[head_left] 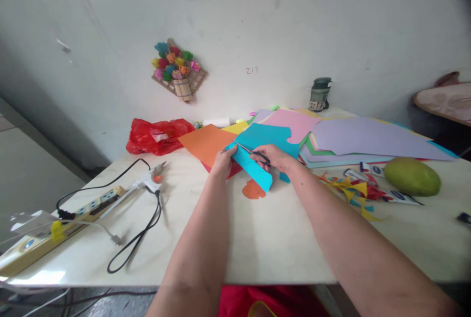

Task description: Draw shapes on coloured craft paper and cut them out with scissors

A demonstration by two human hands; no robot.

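Note:
My left hand [222, 162] pinches the left end of a blue paper strip [253, 167], thumb on top. Scissors [261, 158] with dark handles are gripped in my right hand [274, 156], and their blades point left along the strip's upper edge, near my left thumb. Behind the blades spreads a larger blue sheet [265, 135] with a notch at its right side; whether the strip is still joined to it I cannot tell. On the table below the strip lies an orange cut-out [253, 189], rounded in outline. An orange sheet [206, 141] is just beyond my left hand.
Stacked coloured sheets [368, 135] cover the back right, near a tumbler [319, 95]. Paper scraps [349, 189], tubes and a green fruit [412, 176] lie at right. At left are a red plastic bag [158, 135], a glue gun [149, 179] and a power strip [91, 204] with cords.

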